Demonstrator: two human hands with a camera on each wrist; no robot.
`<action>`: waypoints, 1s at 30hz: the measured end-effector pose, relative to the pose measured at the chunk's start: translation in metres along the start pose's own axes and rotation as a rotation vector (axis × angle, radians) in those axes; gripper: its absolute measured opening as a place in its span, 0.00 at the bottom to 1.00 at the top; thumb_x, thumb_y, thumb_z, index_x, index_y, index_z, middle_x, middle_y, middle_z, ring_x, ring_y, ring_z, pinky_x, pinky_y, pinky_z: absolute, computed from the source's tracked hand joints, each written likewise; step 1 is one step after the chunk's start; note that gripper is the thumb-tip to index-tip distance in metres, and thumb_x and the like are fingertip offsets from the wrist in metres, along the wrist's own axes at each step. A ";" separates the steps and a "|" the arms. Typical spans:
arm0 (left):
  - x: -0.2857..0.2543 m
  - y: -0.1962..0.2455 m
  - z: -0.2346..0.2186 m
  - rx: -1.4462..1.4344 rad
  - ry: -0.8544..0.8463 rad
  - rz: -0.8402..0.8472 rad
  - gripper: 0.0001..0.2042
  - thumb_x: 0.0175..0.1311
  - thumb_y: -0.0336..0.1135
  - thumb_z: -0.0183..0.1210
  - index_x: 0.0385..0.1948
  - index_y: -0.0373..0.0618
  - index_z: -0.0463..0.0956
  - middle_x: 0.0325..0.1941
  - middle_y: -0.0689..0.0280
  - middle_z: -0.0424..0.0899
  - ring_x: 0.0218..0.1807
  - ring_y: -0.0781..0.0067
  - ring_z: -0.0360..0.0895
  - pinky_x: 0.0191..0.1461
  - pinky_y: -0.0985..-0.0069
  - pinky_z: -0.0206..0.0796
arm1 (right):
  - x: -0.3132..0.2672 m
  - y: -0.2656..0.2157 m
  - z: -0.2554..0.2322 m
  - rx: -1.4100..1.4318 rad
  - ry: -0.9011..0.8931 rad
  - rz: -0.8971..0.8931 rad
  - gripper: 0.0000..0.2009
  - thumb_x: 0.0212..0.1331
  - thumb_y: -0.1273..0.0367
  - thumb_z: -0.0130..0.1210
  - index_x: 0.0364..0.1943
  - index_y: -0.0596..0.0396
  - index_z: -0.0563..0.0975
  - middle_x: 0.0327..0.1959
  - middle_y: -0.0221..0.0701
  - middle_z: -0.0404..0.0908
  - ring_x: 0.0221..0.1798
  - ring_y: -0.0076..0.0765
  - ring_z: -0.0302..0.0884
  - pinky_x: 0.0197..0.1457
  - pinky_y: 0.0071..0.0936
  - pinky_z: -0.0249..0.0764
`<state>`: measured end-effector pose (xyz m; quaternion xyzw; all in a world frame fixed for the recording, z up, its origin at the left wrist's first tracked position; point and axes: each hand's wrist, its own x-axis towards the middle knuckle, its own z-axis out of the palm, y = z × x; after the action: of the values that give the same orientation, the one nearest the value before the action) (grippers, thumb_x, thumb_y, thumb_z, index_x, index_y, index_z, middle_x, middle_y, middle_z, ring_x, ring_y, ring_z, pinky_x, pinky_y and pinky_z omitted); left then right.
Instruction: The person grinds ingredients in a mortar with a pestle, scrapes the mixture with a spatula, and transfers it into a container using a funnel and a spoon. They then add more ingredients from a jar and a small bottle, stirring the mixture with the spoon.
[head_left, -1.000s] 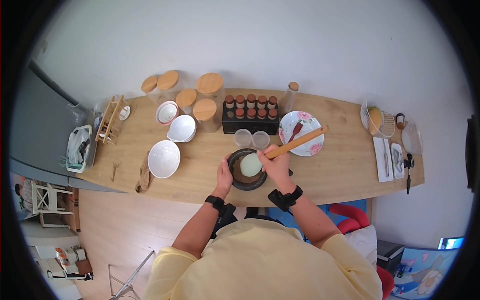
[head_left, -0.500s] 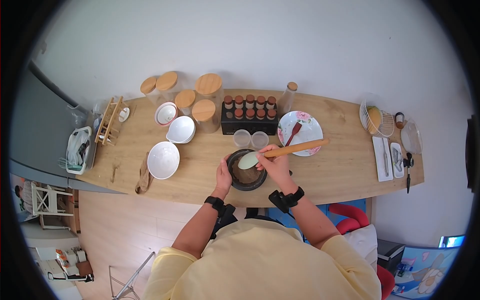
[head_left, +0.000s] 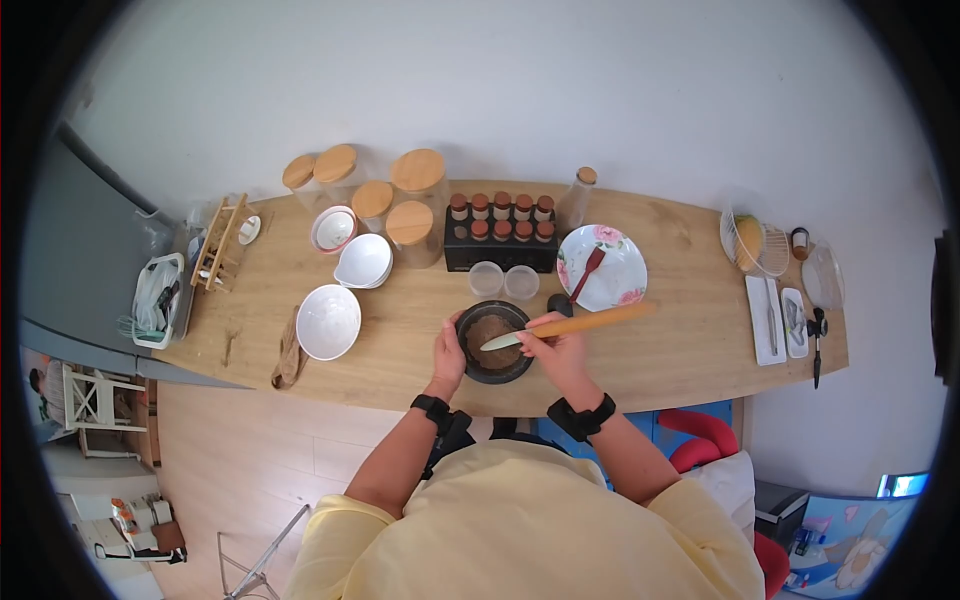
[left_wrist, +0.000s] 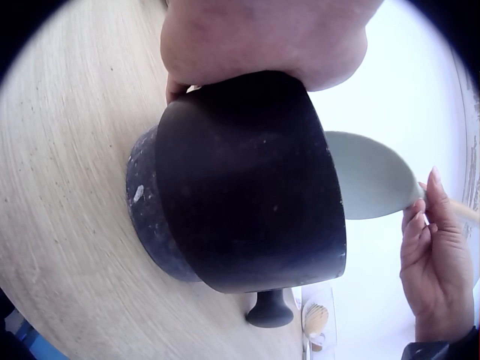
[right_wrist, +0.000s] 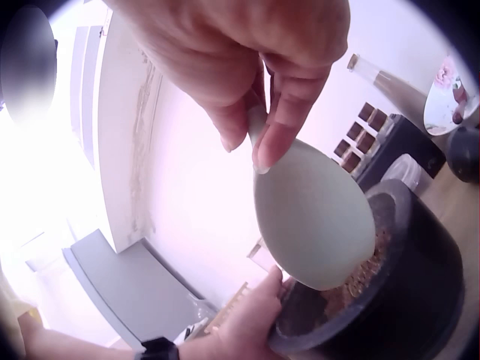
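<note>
Right hand (head_left: 560,357) has turned, fingers (right_wrist: 283,124) pinching the spoon (head_left: 503,342) beside its head.

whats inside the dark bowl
The dark bowl holds coarse brown material; the pale green spoon hides part of it, and whatever lies beneath the surface cannot be seen.

Pale green spoon (right_wrist: 315,217), black bowl (left_wrist: 247,180), pink-flowered white plate (head_left: 625,262).

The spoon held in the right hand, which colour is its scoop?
Its scoop is pale green, seen best from the right wrist.
</note>
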<state>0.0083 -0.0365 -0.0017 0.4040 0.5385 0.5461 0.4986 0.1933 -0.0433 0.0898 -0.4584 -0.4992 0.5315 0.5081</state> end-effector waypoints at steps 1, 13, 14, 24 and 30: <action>0.000 -0.001 -0.001 0.026 -0.008 0.013 0.27 0.72 0.48 0.29 0.51 0.31 0.68 0.49 0.56 0.77 0.52 0.68 0.72 0.59 0.77 0.59 | -0.001 -0.003 -0.001 -0.019 0.015 -0.020 0.08 0.52 0.77 0.60 0.33 0.58 0.72 0.24 0.28 0.76 0.24 0.18 0.75 0.27 0.14 0.73; -0.001 -0.003 -0.001 0.032 -0.012 0.012 0.27 0.72 0.48 0.30 0.51 0.30 0.68 0.49 0.56 0.76 0.53 0.68 0.71 0.60 0.76 0.59 | 0.001 -0.016 0.000 -0.628 0.170 -0.443 0.14 0.45 0.70 0.67 0.18 0.58 0.70 0.17 0.27 0.69 0.22 0.23 0.67 0.25 0.27 0.64; 0.000 -0.005 -0.001 0.023 -0.018 0.014 0.27 0.72 0.48 0.30 0.52 0.30 0.68 0.49 0.56 0.76 0.53 0.68 0.71 0.60 0.76 0.59 | 0.004 -0.007 -0.002 -0.628 0.171 -0.444 0.14 0.45 0.70 0.67 0.18 0.58 0.70 0.17 0.27 0.69 0.22 0.23 0.67 0.25 0.27 0.64; 0.000 -0.004 -0.003 0.073 -0.018 0.033 0.25 0.72 0.46 0.30 0.52 0.31 0.68 0.49 0.55 0.76 0.53 0.67 0.71 0.60 0.77 0.58 | 0.025 0.013 -0.005 -0.225 0.226 -0.007 0.15 0.48 0.72 0.64 0.16 0.57 0.66 0.12 0.27 0.70 0.15 0.19 0.70 0.18 0.20 0.64; 0.001 -0.006 -0.002 0.025 -0.047 0.048 0.25 0.73 0.45 0.31 0.52 0.31 0.68 0.49 0.55 0.76 0.53 0.67 0.71 0.60 0.76 0.58 | 0.028 0.027 -0.013 -0.179 0.253 -0.002 0.16 0.47 0.72 0.65 0.16 0.56 0.66 0.12 0.26 0.70 0.15 0.19 0.70 0.18 0.18 0.64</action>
<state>0.0065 -0.0367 -0.0077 0.4357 0.5237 0.5414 0.4927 0.2018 -0.0145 0.0620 -0.5647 -0.4771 0.4221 0.5247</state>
